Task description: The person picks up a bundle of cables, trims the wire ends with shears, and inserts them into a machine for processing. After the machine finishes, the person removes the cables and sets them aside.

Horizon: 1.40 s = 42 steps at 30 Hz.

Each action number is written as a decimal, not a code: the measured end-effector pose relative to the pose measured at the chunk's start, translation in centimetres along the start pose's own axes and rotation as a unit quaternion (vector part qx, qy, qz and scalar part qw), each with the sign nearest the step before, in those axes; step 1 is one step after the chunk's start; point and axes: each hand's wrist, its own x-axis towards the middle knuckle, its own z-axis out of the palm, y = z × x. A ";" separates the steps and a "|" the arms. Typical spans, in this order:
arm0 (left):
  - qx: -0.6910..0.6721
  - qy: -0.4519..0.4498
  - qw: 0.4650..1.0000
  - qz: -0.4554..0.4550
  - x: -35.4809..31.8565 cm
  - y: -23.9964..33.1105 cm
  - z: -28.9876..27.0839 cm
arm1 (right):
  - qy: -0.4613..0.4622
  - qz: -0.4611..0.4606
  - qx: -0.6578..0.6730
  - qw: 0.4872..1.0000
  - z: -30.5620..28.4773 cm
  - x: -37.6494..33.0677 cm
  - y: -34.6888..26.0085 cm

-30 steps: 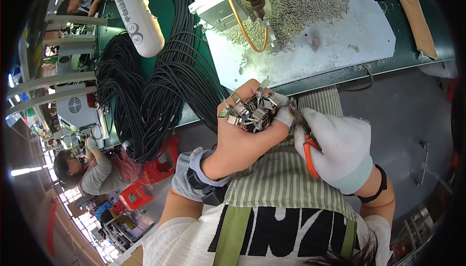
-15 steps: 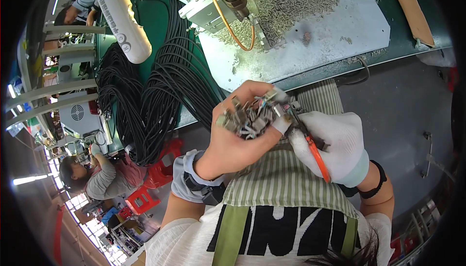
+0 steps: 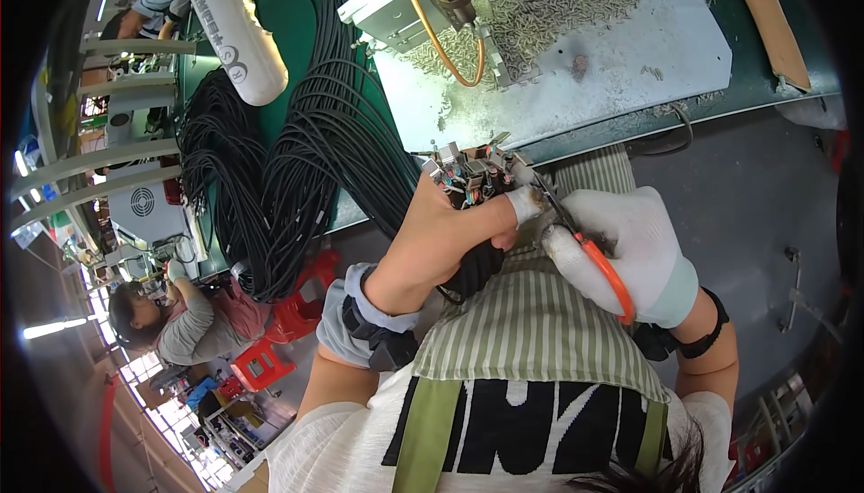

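Since the earlier frame, the bare left hand (image 3: 432,239) has turned, so the bundle of small silver metal connectors with coloured wires (image 3: 472,171) now is seen more from the side, in the centre of the frame. The red-handled metal pliers (image 3: 607,279) have shifted a little to the right. The left hand is closed around the bundle; black cables (image 3: 477,270) show below it. The right hand (image 3: 630,250), in a white knitted glove, grips the pliers, with their tip close to the connectors; whether they touch, I cannot tell.

In the upper left, a white cylinder (image 3: 232,29) carries grey printed characters and round marks, and it covers part of the green desk (image 3: 283,9). The pale shirt (image 3: 346,443), at the bottom, has large black lettering, crossed by green apron straps (image 3: 428,430). At the top, a pile of small metal pieces (image 3: 567,7) lies on a white board (image 3: 661,56).
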 end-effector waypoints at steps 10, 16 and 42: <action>-0.258 0.002 0.966 -0.021 3.9 0.8 -7.5 | 0.109 0.045 0.048 0.992 -1.4 4.9 2.9; -0.126 -0.030 0.991 0.017 7.7 1.7 -7.3 | 0.051 0.069 0.136 0.987 -3.1 10.1 2.8; 0.284 0.078 0.954 0.052 8.9 5.2 -5.6 | -0.002 0.008 0.150 0.989 -3.1 14.2 4.4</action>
